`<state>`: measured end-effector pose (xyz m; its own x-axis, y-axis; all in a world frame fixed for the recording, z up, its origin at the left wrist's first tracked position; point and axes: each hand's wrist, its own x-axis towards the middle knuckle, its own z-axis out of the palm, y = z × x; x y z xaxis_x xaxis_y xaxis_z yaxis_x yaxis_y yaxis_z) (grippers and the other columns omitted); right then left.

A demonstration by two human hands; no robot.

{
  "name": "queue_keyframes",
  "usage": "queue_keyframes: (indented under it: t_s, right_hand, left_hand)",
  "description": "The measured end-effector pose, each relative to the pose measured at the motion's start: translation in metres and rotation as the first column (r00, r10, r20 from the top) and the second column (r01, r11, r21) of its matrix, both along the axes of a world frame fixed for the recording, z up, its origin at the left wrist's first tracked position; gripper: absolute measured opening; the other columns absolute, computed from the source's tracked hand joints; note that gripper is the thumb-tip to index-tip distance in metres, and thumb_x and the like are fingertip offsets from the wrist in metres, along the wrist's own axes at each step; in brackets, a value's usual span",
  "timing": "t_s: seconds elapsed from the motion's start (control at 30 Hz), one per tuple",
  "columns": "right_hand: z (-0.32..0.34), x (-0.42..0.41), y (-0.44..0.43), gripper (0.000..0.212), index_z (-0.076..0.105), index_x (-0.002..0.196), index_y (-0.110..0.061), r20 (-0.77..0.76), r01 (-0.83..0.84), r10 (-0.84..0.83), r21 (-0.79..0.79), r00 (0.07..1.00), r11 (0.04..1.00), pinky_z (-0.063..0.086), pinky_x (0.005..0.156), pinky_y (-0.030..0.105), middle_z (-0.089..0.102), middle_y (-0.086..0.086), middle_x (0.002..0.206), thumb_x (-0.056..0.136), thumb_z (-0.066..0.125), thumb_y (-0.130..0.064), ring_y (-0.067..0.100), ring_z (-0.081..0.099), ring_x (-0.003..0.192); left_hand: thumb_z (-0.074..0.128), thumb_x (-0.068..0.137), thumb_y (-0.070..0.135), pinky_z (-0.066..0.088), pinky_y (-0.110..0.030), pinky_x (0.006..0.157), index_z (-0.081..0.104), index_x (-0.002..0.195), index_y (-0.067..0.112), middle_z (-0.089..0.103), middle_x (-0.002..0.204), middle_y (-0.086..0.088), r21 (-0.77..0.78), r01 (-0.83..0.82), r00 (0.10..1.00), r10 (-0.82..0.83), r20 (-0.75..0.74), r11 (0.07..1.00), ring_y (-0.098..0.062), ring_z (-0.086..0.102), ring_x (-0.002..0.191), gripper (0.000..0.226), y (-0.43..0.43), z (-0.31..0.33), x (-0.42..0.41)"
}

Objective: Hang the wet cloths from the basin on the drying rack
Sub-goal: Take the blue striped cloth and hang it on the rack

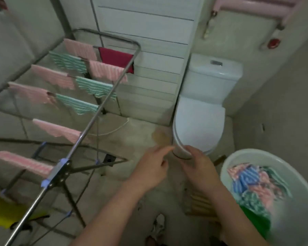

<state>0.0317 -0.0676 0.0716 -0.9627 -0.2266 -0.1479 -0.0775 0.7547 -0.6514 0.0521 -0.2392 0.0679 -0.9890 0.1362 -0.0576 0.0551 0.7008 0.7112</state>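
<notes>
Pink and green striped hung cloths (52, 76), plus one red, about ten draped over drying rack (59, 173) rails. Basin (256, 156) at lower right holds heap of wet cloths (252, 185), not yet hung. Left hand (149, 169) and right hand (199, 167) between rack and basin, fingers relaxed, both empty. Judged past halfway.

White toilet (201, 121), lid shut, just beyond fingertips (170, 148); drawer cabinet (149, 41) farther back; slatted wooden mat (201, 205), white shoe (158, 226) nearer than fingertips.

Concrete floor (142, 139) bears drying rack (59, 172), toilet (199, 125), perhaps a stool (201, 205).
</notes>
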Motion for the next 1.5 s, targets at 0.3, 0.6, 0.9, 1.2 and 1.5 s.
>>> queue_keyframes:
  t_s: [0.3,0.6,0.9,1.2,1.5]
  right_hand:
    - [-0.073,-0.003,0.151,0.069,0.035,0.145,-0.016,0.213,0.386,-0.400,0.109,0.891,0.916,0.032,0.108,0.037,0.044,0.008,0.146,0.085,0.068,-0.027,0.028,0.041,0.134]
    - [-0.147,0.014,0.249,0.064,0.035,0.143,-0.008,0.346,0.413,-0.503,0.303,0.792,0.859,0.036,0.104,0.041,0.046,0.023,0.139,0.085,0.061,-0.015,0.038,0.045,0.127]
    - [-0.174,0.006,0.282,0.017,0.071,0.087,-0.009,0.299,0.423,-0.523,0.339,0.798,0.840,0.044,0.074,0.033,0.068,0.017,0.093,0.083,0.055,-0.014,0.033,0.064,0.090]
    - [-0.131,0.004,0.301,0.015,0.068,0.074,-0.010,0.620,0.855,-0.600,-0.449,0.506,0.258,0.049,0.057,0.022,0.068,0.004,0.086,0.082,0.056,-0.008,0.005,0.061,0.071]
    - [-0.113,0.006,0.310,0.014,0.054,0.070,-0.017,0.813,0.855,-0.436,-0.493,0.387,-0.162,0.031,0.042,0.019,0.055,0.001,0.062,0.082,0.049,-0.022,0.017,0.058,0.071]
  left_hand:
    - [0.046,0.088,0.013,0.039,-0.042,0.105,0.051,0.133,0.023,0.049,0.136,-0.001,-0.160,0.482,0.872,-0.455,0.178,0.862,-0.024,0.043,0.124,0.046,0.158,-0.058,-0.050]
    - [0.055,0.081,0.014,0.039,-0.043,0.092,0.060,0.113,0.015,0.050,0.126,-0.009,-0.468,0.692,0.700,-0.669,0.251,0.549,-0.030,0.041,0.119,0.033,0.277,-0.086,-0.065]
    - [0.058,0.085,0.019,0.047,-0.039,0.091,0.062,0.112,0.012,0.055,0.123,-0.013,-0.376,0.789,0.611,-0.548,0.571,0.487,-0.031,0.051,0.115,0.028,0.341,-0.154,-0.072]
    - [0.049,0.089,0.003,0.050,-0.044,0.085,0.064,0.105,0.004,0.063,0.110,-0.016,-0.515,0.707,0.704,-0.556,0.443,0.484,-0.034,0.060,0.104,0.022,0.344,-0.157,-0.066]
    - [0.063,0.079,0.019,0.027,-0.040,0.110,0.039,0.139,0.014,0.037,0.142,-0.014,-0.386,0.658,0.746,-0.492,0.448,0.647,-0.034,0.030,0.133,0.064,0.366,-0.182,-0.075]
